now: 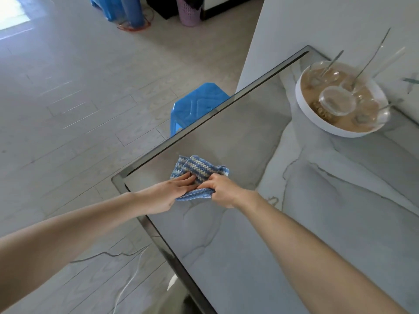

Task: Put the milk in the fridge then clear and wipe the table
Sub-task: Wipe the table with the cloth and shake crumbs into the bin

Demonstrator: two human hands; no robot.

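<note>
A blue and white striped knitted cloth [199, 169] lies folded on the grey marble table [317, 211], close to its near-left corner. My left hand [169, 191] lies flat on the cloth's left part with straight fingers pressing down. My right hand [218, 186] grips the cloth's right edge, fingers curled round a fold. A big white bowl [317, 120] stands at the table's far right by the wall, filled with brownish liquid, several clear glass bowls and spoons. No milk is in view.
A blue plastic stool [195, 105] stands on the floor just beyond the table's far-left edge. Further back are a blue bag [106, 5] and a pink basket [189, 12]. A white wall [306, 26] borders the table's far side. A white cable [127, 288] trails on the floor.
</note>
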